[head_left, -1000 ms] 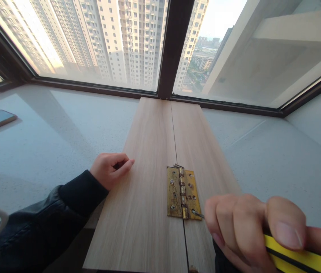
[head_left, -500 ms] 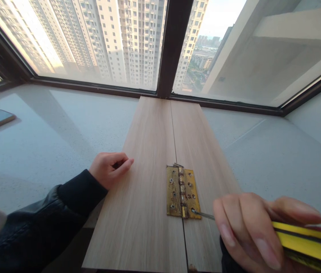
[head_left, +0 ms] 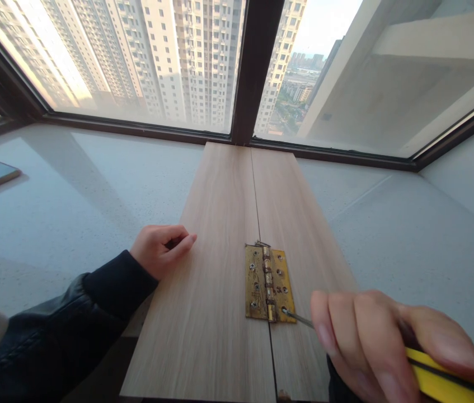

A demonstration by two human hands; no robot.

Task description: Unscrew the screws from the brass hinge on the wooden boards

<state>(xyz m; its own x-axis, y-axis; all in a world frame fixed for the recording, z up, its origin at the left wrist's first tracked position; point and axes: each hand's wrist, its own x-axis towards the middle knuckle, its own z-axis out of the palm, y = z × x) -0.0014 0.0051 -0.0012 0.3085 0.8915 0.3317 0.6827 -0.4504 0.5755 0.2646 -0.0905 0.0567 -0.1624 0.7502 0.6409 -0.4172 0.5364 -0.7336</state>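
R hand [head_left: 366, 338] grips yellow screwdriver [head_left: 442, 378], tip at near-R corner of hinge [head_left: 267, 285]
L hand [head_left: 162, 250], loosely curled, at L edge of L board [head_left: 215, 218], prob. to steady it; hinge spans seam [head_left: 272, 358] twd. front edge.

Left hand [head_left: 162, 250]: curled in a loose fist, its forearm [head_left: 58, 330] slanting toward lower left. Right hand [head_left: 373, 341]: fingers [head_left: 356, 324] wrapped, thumb [head_left: 446, 338] extended.

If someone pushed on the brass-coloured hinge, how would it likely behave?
The hinge would probably resist sliding, since screw heads show in its left leaf, flat on the wooden board. Its metal plates look stiff, so bending seems unlikely. Any give would likely be at the central barrel.
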